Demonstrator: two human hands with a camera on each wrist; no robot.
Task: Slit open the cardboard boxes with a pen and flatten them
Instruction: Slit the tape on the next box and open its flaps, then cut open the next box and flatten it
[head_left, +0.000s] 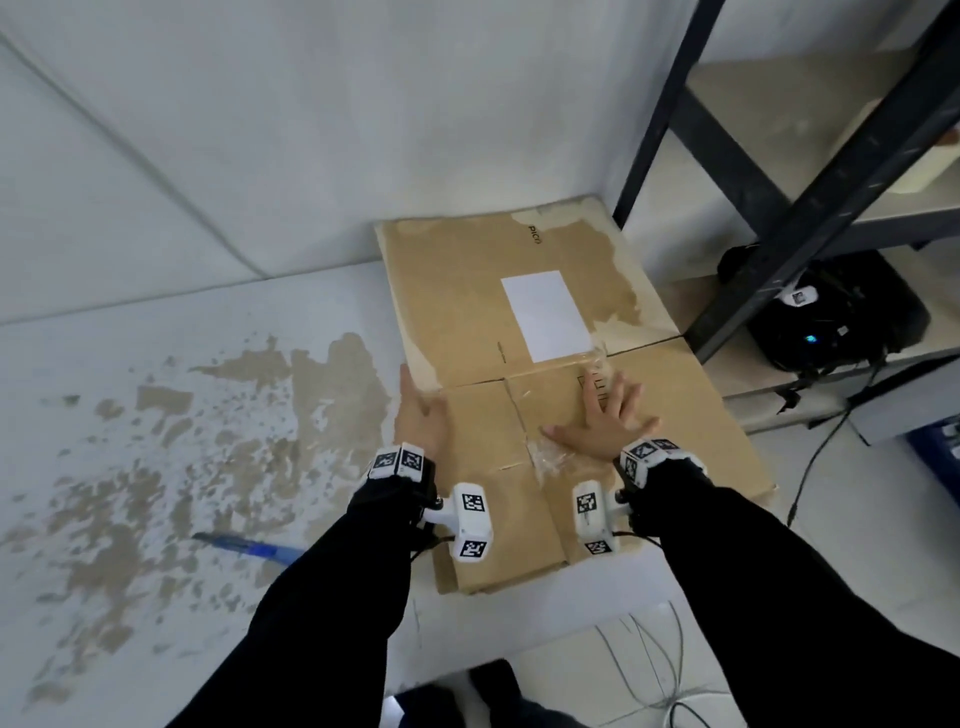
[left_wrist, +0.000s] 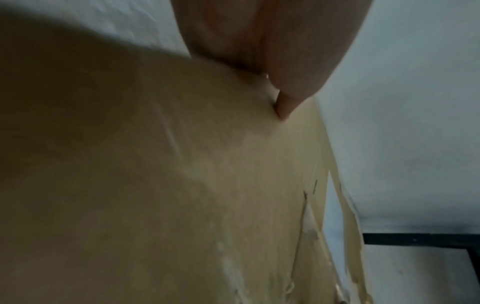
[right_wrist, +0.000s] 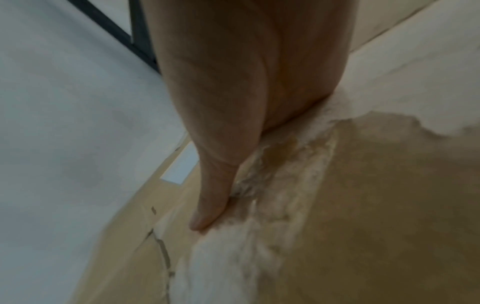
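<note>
A flattened brown cardboard box (head_left: 467, 291) lies on the white table (head_left: 130, 597), its far end against the wall. It carries a white label (head_left: 545, 314) and torn clear tape along its seams. My left hand (head_left: 418, 415) rests with straight fingers on the box's left edge; in the left wrist view the left hand (left_wrist: 272, 51) lies against the cardboard (left_wrist: 182, 185). My right hand (head_left: 602, 421) presses flat on the box with fingers spread; in the right wrist view the right hand (right_wrist: 246, 82) touches the cardboard (right_wrist: 389, 205). A blue pen (head_left: 254, 548) lies on the table left of my left arm.
The tabletop has worn brown patches (head_left: 311, 395) left of the box. A dark metal shelf frame (head_left: 810, 197) stands close on the right, with a black device (head_left: 831, 322) on a low shelf. Cables (head_left: 649, 670) lie on the floor below the table's front edge.
</note>
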